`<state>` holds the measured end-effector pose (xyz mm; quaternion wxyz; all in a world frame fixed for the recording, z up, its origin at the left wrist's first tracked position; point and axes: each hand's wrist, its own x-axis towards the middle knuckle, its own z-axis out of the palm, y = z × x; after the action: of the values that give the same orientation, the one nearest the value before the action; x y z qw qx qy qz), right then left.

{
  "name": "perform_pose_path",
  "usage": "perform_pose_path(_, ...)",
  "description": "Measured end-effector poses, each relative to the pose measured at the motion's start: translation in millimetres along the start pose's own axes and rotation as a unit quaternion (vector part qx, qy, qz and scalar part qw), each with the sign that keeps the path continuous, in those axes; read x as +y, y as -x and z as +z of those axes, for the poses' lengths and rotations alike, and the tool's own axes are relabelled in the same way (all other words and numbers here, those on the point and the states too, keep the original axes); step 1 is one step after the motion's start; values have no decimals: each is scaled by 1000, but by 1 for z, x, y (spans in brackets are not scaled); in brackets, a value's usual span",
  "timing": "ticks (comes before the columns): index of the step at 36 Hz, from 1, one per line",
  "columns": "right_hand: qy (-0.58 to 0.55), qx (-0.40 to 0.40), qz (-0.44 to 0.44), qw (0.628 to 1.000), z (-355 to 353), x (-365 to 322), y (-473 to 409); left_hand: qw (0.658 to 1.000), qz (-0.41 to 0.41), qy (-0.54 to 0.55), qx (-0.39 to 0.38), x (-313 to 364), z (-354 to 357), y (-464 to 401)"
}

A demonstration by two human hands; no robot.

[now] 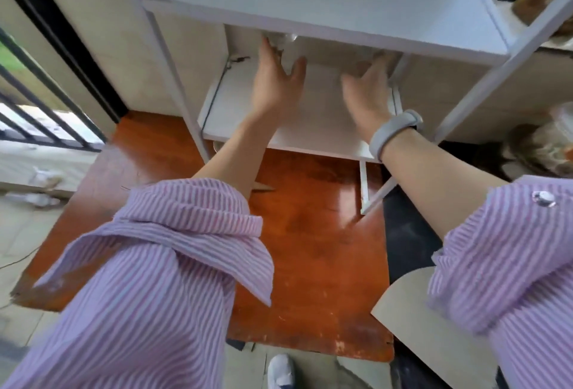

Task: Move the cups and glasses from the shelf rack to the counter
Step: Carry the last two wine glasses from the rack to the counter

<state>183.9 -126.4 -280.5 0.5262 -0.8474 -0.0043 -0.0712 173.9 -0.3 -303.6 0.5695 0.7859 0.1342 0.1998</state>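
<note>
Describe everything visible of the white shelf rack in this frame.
The white shelf rack has slim white metal-looking posts and flat white boards. Two boards show, an upper one and a lower one. It stands on a worn orange-brown wooden board. The left hand and right hand reach between the boards, fingers spread. A clear glass shows partly under the upper board's edge, at the left fingertips; contact is unclear.

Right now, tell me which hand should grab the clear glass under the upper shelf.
Left. The left hand has its fingertips at the clear glass; the right hand reaches further right, with no glass clearly visible there.
</note>
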Motion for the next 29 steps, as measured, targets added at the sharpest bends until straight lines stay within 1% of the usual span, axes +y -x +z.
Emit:
perform_pose_path(3,-25,18,6,1000,3,-2,0,1000,2,12,10,2,0,-2)
perform_pose_path(6,-65,20,0,998,2,-3,9,999,11,3,39,4,-3,7)
perform_pose_path(9,-113,5,19,993,-2,4,26,999,27,28,26,8,-8,30)
perform_pose_path(13,-130,-11,15,991,-18,12,74,999,36,26,14,16,-22,76)
perform_pose_path(15,-156,-26,18,987,-35,18,105,998,28,49,-13,23,-25,107)
perform_pose_path(18,-146,-47,4,988,-60,32,142,999,10,43,-30,28,-24,149)
perform_pose_path(22,-169,-56,35,983,-114,56,186,996,-1,28,-86,38,-4,205)
perform_pose_path(25,-150,-33,60,986,-171,82,215,988,24,15,-154,54,27,246)
perform_pose_path(29,-108,38,112,987,-259,122,251,965,65,4,-256,87,83,296)
